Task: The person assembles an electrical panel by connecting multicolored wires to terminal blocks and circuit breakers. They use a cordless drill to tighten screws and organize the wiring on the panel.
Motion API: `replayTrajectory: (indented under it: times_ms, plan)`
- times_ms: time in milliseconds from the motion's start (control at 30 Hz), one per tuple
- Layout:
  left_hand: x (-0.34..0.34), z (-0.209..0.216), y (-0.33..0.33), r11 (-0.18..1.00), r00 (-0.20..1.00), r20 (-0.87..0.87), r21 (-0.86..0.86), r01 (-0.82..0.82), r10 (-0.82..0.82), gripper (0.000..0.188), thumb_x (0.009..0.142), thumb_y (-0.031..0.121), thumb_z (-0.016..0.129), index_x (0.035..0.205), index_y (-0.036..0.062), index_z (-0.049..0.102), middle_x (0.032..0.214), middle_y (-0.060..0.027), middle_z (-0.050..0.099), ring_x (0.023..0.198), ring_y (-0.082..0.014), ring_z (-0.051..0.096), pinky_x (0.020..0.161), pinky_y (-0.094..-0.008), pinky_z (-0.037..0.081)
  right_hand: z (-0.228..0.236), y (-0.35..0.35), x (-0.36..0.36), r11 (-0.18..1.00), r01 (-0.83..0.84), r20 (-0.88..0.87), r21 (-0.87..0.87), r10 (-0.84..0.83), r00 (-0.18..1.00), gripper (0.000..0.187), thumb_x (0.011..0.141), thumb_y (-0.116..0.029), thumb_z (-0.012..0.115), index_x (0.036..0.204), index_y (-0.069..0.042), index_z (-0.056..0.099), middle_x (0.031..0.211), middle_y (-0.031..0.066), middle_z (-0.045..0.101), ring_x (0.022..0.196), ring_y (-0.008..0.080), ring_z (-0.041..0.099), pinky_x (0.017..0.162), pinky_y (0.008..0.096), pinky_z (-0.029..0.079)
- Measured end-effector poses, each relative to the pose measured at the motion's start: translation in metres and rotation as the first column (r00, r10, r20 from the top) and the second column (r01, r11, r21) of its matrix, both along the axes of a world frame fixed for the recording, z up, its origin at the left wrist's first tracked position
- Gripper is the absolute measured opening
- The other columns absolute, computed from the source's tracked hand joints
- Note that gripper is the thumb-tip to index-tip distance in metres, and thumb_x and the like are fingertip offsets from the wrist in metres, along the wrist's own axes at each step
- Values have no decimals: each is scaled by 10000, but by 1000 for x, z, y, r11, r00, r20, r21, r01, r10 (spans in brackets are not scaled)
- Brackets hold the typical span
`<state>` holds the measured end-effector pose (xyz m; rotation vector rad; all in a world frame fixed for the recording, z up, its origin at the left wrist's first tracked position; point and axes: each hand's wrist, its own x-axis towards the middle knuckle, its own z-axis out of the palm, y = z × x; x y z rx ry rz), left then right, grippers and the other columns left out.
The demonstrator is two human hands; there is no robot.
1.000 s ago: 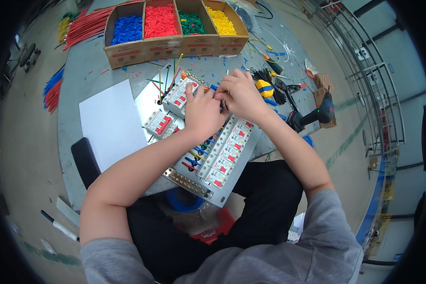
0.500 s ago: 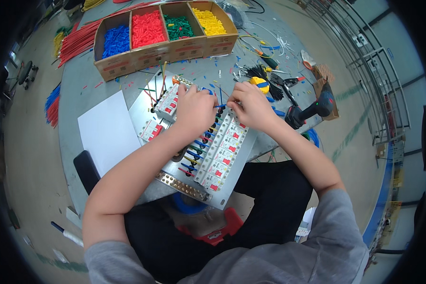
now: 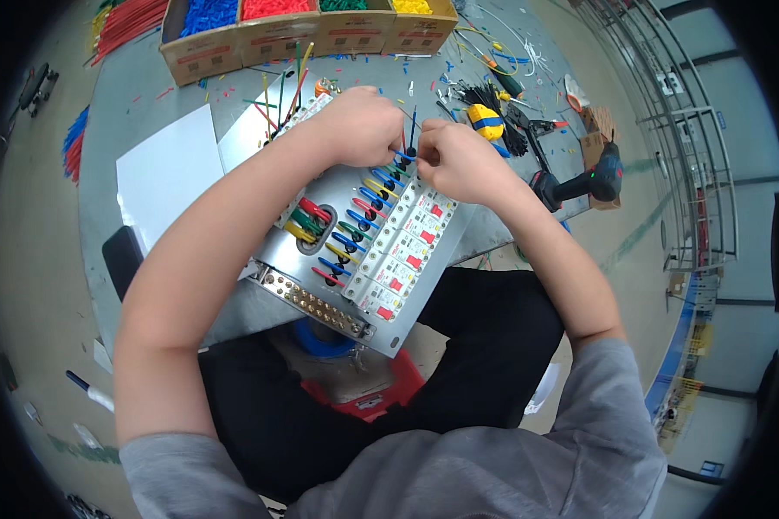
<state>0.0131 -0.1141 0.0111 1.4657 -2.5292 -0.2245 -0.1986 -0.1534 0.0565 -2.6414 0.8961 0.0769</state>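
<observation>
Over the far part of the metal panel (image 3: 448, 251), the fingers of the left hand (image 3: 362, 128) are bunching together at one end of a short blue wire (image 3: 403, 157); the thumb and forefinger of the right hand (image 3: 459, 160) are curving toward each other at its other end. Whether either is pinching it, one cannot tell. Nearer on the panel, a line of coloured wires (image 3: 355, 230) is flanking a row of red-switched breakers (image 3: 407, 246) along its right side. Thick cables (image 3: 307, 221) are filling an oval opening left of these wires. A brass-screwed terminal bar (image 3: 312, 303) is lining the panel's near edge. Left of the panel, white paper (image 3: 169, 173) is lying; to its right, a cordless drill (image 3: 580, 183) is resting; beyond it, a cardboard box (image 3: 286, 43) is holding coloured pieces.
</observation>
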Motion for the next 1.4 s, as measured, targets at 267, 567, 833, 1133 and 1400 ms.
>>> replayTrajectory:
  times_ms: [267, 567, 833, 1133, 1400]
  plan:
    - [5, -11, -4, 998, 995, -94, -57, 24, -30, 93, 808, 221, 770, 832, 150, 825, 831, -104, 773, 833, -325, 740, 857, -453, 554, 0, -16, 0, 985, -13, 92, 172, -3, 996, 115, 872, -78, 738, 857, 35, 718, 932, 130, 669, 868, 282, 692, 799, 393, 555]
    - [0, 0, 4, 997, 997, -40, 55, -62, 64, 53, 782, 144, 781, 813, 111, 808, 832, -125, 757, 820, -359, 738, 714, -484, 587, -14, -25, 2, 968, 12, 164, 250, -55, 985, 163, 885, -131, 769, 898, 27, 734, 917, 127, 727, 850, 227, 711, 802, 371, 564]
    - [0, 0, 5, 994, 995, -41, 71, -84, 87, 48, 744, 68, 731, 728, 78, 775, 805, -144, 752, 790, -373, 739, 656, -501, 584, -18, -35, 17, 991, -57, -89, 123, 68, 994, 188, 866, -160, 780, 965, -4, 816, 850, 140, 776, 832, 249, 744, 828, 405, 572]
    - [1, -2, 9, 992, 993, -38, 61, -107, 110, 132, 764, 50, 713, 859, 67, 804, 944, -157, 783, 892, -382, 764, 726, -501, 610, -19, -26, 36, 940, 264, -240, 216, -212, 947, 186, 828, -143, 772, 920, 8, 828, 853, 145, 789, 822, 232, 738, 820, 375, 572]
    - [-3, -2, 6, 984, 990, -24, 112, -139, 143, 176, 799, 55, 701, 936, 78, 809, 1029, -157, 787, 970, -374, 764, 784, -508, 612, -28, -27, 33, 937, 289, -218, 193, -247, 944, 177, 876, -153, 801, 908, 21, 803, 775, 71, 735, 731, 158, 653, 749, 340, 530]
